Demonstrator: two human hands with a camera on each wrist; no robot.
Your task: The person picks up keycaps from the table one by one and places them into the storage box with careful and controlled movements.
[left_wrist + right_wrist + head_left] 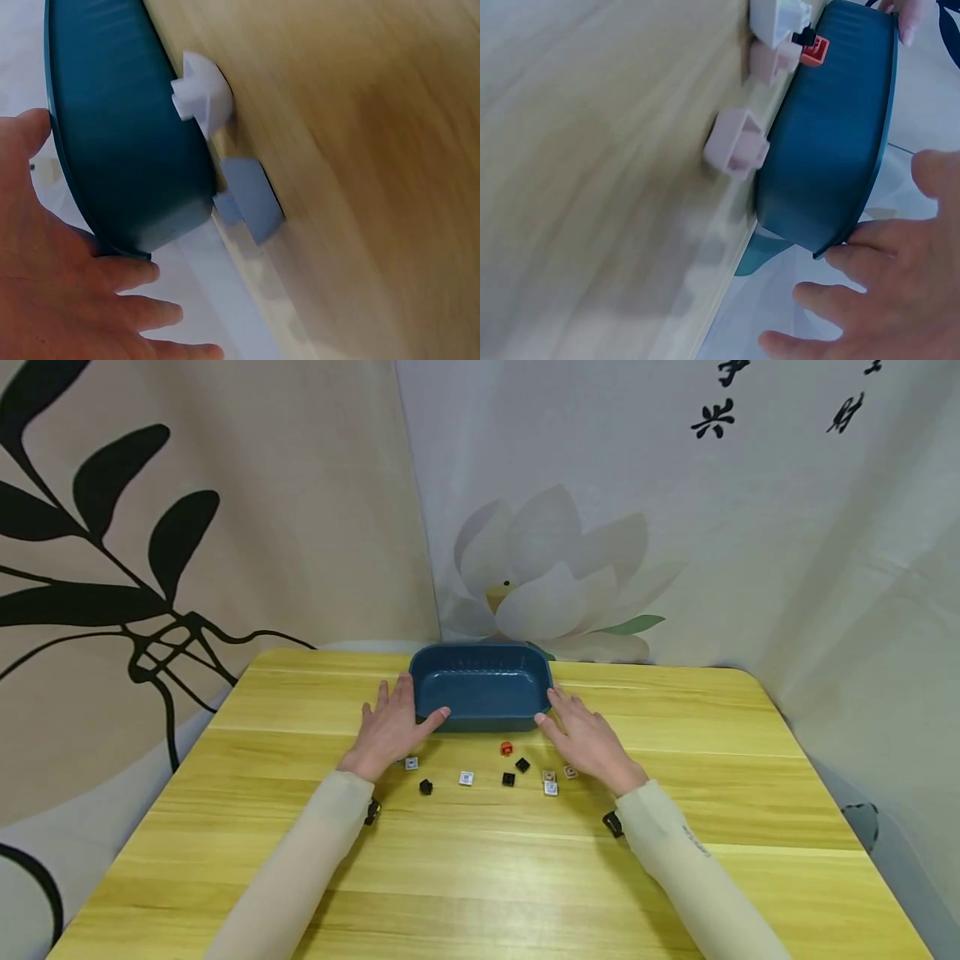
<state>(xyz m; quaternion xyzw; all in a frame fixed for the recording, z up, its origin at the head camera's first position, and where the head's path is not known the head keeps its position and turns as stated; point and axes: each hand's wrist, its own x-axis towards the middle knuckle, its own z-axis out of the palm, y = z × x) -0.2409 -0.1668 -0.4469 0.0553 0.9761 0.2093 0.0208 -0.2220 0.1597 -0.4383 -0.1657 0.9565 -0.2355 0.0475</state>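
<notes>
A dark blue rectangular tray stands at the back of the wooden table. My left hand is at its left end, fingers spread, with fingertips touching the rim. At the right end my right hand lies likewise, its fingertips against the rim and its thumb at the front corner. Small keycap-like pieces lie before the tray: a red one, several black ones and several pale ones. A white piece and a grey one are beside the tray in the left wrist view. The right wrist view shows a pink piece.
The light wooden table extends toward me and to both sides. Behind its far edge hangs a printed curtain with leaves, a lotus flower and characters. A dark wrist strap shows under the right sleeve.
</notes>
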